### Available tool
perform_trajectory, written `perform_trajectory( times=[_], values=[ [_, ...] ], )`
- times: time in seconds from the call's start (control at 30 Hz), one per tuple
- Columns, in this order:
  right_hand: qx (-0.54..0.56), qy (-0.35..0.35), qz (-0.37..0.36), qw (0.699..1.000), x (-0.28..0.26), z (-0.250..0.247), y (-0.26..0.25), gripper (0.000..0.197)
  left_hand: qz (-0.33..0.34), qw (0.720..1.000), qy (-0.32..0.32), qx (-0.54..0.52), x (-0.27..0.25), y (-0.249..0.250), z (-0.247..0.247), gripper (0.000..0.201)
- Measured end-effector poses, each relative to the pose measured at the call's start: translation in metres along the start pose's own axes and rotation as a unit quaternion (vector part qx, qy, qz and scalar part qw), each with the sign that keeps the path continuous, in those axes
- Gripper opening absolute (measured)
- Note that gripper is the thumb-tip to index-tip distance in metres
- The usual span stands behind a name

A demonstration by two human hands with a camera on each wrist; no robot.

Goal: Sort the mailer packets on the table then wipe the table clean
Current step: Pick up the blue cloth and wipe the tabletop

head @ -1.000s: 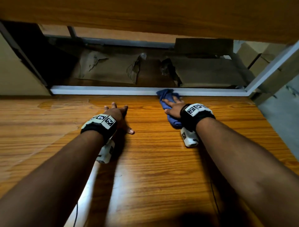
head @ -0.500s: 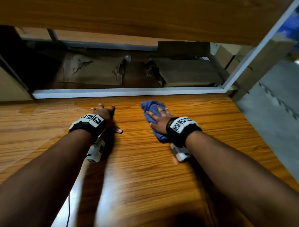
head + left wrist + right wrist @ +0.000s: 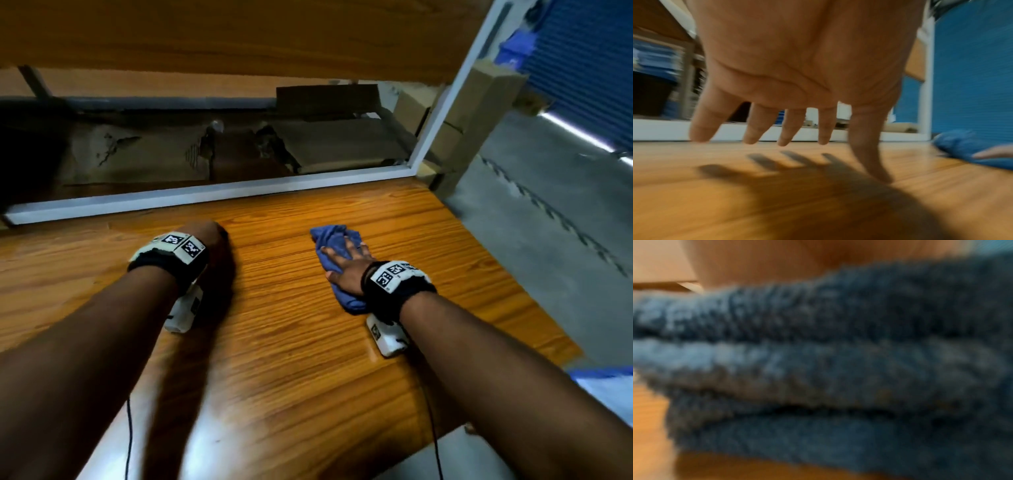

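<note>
Right grip (image 3: 347, 265) flat on fuzzy blue cloth (image 3: 334, 240), glossy woodgrain table (image 3: 291, 342)

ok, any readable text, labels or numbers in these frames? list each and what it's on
No readable words or numbers in any view.
Left wrist band: two black-and-white square marker codes, patterns only.
Right wrist band: the same kind of marker codes, no text.
White camera unit under the right wrist: small dark label, too small to read.
Right wrist view: blurred blue cloth only.

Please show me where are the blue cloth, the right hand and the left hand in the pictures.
blue cloth (image 3: 330, 236): head view, far bare corner.
right hand (image 3: 347, 269): head view, back of the hand, flat on the cloth.
left hand (image 3: 797, 65): left wrist view, middle of the palm.
</note>
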State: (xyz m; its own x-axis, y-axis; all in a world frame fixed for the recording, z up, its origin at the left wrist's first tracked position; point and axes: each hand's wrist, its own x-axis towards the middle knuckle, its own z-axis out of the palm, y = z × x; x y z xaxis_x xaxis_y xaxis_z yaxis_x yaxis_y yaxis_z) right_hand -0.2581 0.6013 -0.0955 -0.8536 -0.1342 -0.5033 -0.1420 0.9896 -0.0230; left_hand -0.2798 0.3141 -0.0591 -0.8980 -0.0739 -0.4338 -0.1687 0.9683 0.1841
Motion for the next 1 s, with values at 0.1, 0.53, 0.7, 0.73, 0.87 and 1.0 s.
perform_trajectory(
  times=[0.1,0.53,0.7,0.73,0.87,1.0],
  values=[
    [0.022,0.002,0.076,0.997,0.009,-0.008,0.048,0.064,0.027,0.999,-0.005,-0.030,-0.001,0.033,0.011,0.085],
    [-0.025,0.011,-0.017,0.999,0.103,-0.049,0.086,0.066,-0.074,0.995,-0.059,-0.018,0.037,0.131,0.043,0.131],
    [0.007,0.016,0.041,0.999,0.133,-0.074,0.133,0.066,-0.096,0.993,-0.066,0.018,0.047,0.137,0.041,0.130],
    [0.012,0.023,0.026,0.999,0.131,-0.078,0.123,0.065,-0.099,0.993,-0.065,0.024,0.048,0.138,0.042,0.130],
    [-0.044,0.008,-0.134,0.990,0.131,-0.066,0.033,0.062,-0.109,0.991,-0.060,0.048,0.054,0.137,0.046,0.127],
    [-0.070,-0.011,-0.190,0.979,0.141,-0.063,0.002,0.062,-0.110,0.992,-0.049,0.030,0.046,0.135,0.041,0.080]
  ],
)
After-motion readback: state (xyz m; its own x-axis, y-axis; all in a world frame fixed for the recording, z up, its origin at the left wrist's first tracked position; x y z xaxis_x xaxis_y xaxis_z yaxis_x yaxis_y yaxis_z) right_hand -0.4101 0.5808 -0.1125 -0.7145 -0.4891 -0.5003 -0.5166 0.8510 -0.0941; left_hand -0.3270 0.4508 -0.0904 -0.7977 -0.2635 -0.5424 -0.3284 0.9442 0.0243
